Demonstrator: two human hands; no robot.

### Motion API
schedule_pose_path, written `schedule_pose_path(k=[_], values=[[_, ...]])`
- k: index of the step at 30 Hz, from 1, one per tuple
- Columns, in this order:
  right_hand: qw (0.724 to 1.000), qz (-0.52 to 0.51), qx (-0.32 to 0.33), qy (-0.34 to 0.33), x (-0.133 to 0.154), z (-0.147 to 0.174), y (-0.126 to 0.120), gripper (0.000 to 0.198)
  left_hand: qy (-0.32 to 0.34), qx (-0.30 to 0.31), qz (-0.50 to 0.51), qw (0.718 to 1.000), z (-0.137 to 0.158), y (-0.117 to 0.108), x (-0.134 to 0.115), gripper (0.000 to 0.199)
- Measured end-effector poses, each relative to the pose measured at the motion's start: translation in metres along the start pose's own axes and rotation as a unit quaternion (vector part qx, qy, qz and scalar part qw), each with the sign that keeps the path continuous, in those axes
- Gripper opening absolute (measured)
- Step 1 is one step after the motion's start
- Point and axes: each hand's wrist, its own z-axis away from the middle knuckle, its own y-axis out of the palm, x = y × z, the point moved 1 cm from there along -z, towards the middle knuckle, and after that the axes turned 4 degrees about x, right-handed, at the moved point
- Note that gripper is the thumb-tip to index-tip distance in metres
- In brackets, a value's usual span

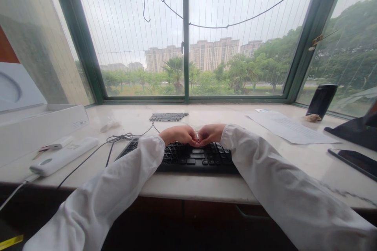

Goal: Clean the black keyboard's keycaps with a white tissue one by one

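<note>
Sleeves (97, 188) in white are reaching over the near edge of the desk (191, 183). A black keyboard (196, 161) is lying along the middle of that edge, its two ends being partly covered by the sleeves. Toward the near left corner a white device (69, 157) is lying; near the right edge a phone (355, 161) is lying flat. Above the keyboard's middle, the left hand (179, 135) and right hand (209, 133) are meeting with bent fingers, tips together; whether they are gripping a small thing cannot be told. A black cable (122, 137) is lying bundled beyond the keyboard's left end, and a box (41, 129) is standing along the left edge. Sheets of paper (290, 127) are lying toward the right edge. Behind the keyboard, loose keycaps (169, 117) are lying in rows, nearer the far edge. Beyond that edge, a window (186, 66) is framing trees (241, 70) and buildings (213, 53).
</note>
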Motion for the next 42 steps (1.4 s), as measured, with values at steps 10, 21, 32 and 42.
schedule_pose_path(k=[10,21,32,42], values=[[0.993,0.075,0.019,0.084,0.011,0.004,-0.004,0.040,-0.019,0.037,0.047,0.998,-0.007,0.000,0.004,0.040],[0.988,0.071,-0.036,0.130,0.012,0.002,0.005,0.030,0.007,0.009,-0.008,1.000,-0.005,0.003,0.005,0.031],[0.967,-0.055,-0.237,0.072,0.005,0.064,-0.040,0.050,-0.070,-0.210,0.106,0.969,0.013,-0.031,0.028,0.044],[0.986,0.042,-0.140,0.082,0.016,0.021,0.004,0.030,-0.124,-0.286,-0.067,0.948,0.021,-0.034,0.023,0.027]])
